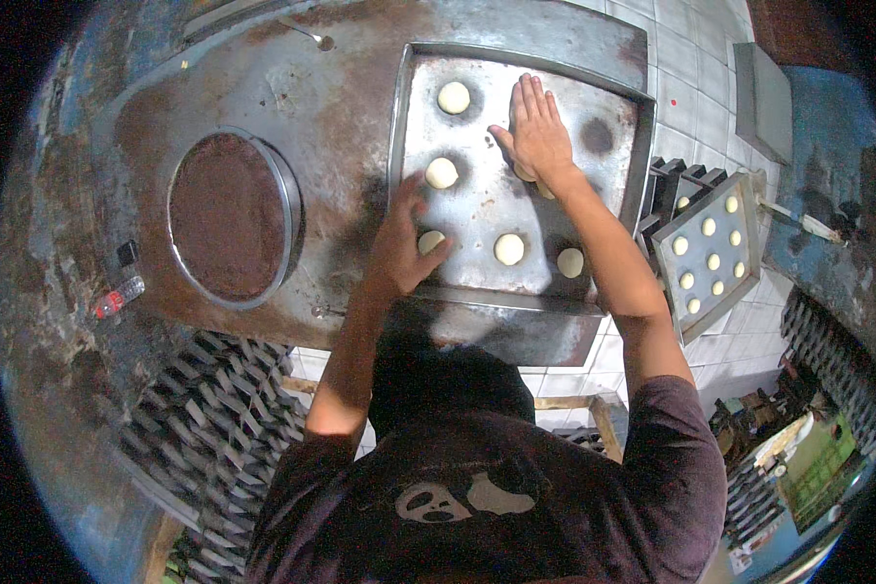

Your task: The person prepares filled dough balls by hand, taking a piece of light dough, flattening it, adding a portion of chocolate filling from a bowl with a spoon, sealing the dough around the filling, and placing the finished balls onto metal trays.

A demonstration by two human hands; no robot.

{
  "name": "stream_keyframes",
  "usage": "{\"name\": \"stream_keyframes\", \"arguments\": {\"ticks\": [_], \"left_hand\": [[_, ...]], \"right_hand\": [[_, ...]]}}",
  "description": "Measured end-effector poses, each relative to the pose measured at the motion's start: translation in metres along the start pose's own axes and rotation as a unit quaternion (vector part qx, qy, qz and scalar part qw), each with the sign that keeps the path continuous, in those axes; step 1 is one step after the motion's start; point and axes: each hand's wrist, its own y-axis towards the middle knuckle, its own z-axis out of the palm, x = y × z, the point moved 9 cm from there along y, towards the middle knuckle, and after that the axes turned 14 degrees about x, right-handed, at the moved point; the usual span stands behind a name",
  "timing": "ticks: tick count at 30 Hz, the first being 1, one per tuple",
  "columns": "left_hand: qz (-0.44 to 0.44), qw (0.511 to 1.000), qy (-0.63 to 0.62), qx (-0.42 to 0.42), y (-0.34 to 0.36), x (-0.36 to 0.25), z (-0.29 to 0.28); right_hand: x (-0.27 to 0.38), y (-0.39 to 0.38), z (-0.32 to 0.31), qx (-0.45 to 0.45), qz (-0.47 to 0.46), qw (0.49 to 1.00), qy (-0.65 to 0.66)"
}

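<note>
My right hand [538,141] lies flat over the upper middle of a metal baking tray [472,209], fingers stretched and thumb apart. Pale dough shows at the edge of its palm, mostly hidden by the hand and wrist. Over the tray's left edge, my left hand [401,237] is loosely curved, thumb and fingers apart. Beside its thumb sits a dough ball [431,241], partly covered. More round dough balls rest on the tray: one at the upper left [454,97], one below it [442,173], one at the lower middle [509,249] and one at the lower right [570,262].
On the worn metal table [346,146], a round pan [229,216] with a dark brown surface stands left of the tray. A second tray of dough balls [706,248] sits to the right, by a dark rack [667,185]. A bottle [119,297] lies far left.
</note>
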Motion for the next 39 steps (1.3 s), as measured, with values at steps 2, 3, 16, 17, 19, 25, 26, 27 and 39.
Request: {"name": "stream_keyframes", "arguments": {"ticks": [2,3,16,17,19,25,26,27,39], "left_hand": [[-0.018,1.000,0.007,-0.006,-0.028,0.023,0.007],[-0.026,1.000,0.010,-0.009,-0.040,0.036,0.014],[-0.045,0.997,0.005,-0.063,-0.092,0.024,0.010],[-0.039,0.997,0.015,-0.059,-0.091,0.017,0.011],[-0.040,0.998,0.008,-0.052,-0.097,0.013,0.012],[-0.018,0.998,0.013,-0.052,-0.115,0.016,0.013],[-0.022,0.998,-0.006,-0.053,-0.114,0.019,0.013],[-0.026,0.998,-0.025,-0.053,-0.114,0.022,0.013],[0.091,0.995,-0.039,-0.017,-0.132,-0.023,-0.024]], "right_hand": [[0.007,0.004,0.007,-0.003,-0.004,1.000,-0.013],[0.009,0.009,0.011,0.003,-0.004,1.000,-0.010],[0.009,0.012,0.020,0.027,0.025,0.999,0.018],[0.003,0.009,0.023,0.043,0.033,0.997,0.055],[-0.027,0.017,0.030,0.069,0.041,0.936,0.343],[-0.087,-0.068,-0.023,0.215,0.028,0.949,0.230],[-0.088,-0.090,-0.014,0.267,0.035,0.943,0.198],[-0.071,-0.105,-0.018,0.216,-0.072,0.961,0.155],[-0.079,-0.193,-0.006,0.488,0.116,0.865,0.029]]}}
